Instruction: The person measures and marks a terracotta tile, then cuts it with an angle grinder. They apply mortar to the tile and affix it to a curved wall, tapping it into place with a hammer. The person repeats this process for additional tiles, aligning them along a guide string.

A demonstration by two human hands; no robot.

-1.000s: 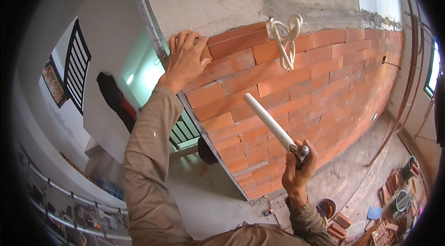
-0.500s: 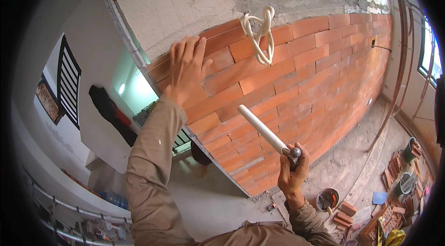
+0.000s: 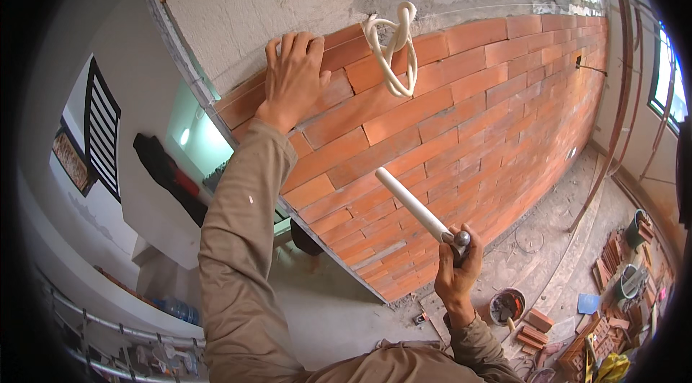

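Note:
My left hand (image 3: 295, 80) lies on the top course of the red brick wall (image 3: 425, 123), fingers spread and fingertips at the bricks' upper edge beside the rough plaster. My right hand (image 3: 458, 271) is closed around the metal head of what looks like a hammer (image 3: 414, 204). Its pale, round handle points up and left toward the wall, apart from the bricks, and a rounded metal end shows above my thumb. Right of my left hand, a knotted loop of cream cable (image 3: 396, 51) hangs from the plaster over the upper bricks. A thin string runs along the top course.
At the lower right stand a bucket of mortar (image 3: 507, 306), loose bricks (image 3: 535, 329), a blue square (image 3: 587, 304) and more buckets (image 3: 630, 282). Reddish poles (image 3: 602, 166) rise at the right. A metal railing (image 3: 126, 325) and dark hanging cloth (image 3: 169, 174) are at the left.
The view has shifted slightly, so the wall and cable sit a little further left and higher. My left hand stays on the top bricks; my right hand keeps its hold on the hammer.

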